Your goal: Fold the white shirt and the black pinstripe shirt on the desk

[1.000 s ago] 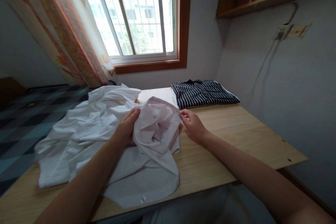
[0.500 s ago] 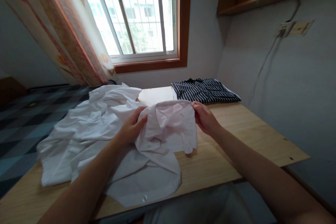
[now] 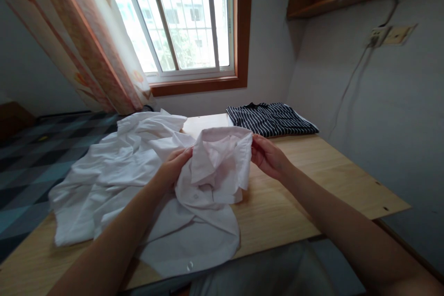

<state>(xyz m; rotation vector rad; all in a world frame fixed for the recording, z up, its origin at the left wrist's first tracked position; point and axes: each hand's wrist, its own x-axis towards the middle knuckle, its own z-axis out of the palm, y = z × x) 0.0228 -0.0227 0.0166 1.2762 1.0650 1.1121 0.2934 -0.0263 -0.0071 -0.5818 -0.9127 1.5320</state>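
A white button-up shirt (image 3: 204,236) lies loosely spread over the left and middle of a wooden table, with its collar (image 3: 222,134) lifted toward the camera. My left hand (image 3: 175,166) is closed on the left side of the collar, thumb on top. At the collar's right side, my right hand (image 3: 268,155) pinches the cloth between thumb and fingers. The collar stands in a curve between both hands, and its inside shows. A button shows near the front hem. The rest of the shirt lies crumpled to the left.
A folded black-and-white striped garment (image 3: 272,119) lies at the back of the wooden table (image 3: 294,199). A checkered bed cover (image 3: 31,166) is on the left. Behind are a window, a curtain (image 3: 100,46) and a wall socket with a cord (image 3: 376,37).
The collar's right side has been drawn slightly left, and the collar now curves more tightly. My right hand has shifted a little left with it; the rest of the shirt stays put.
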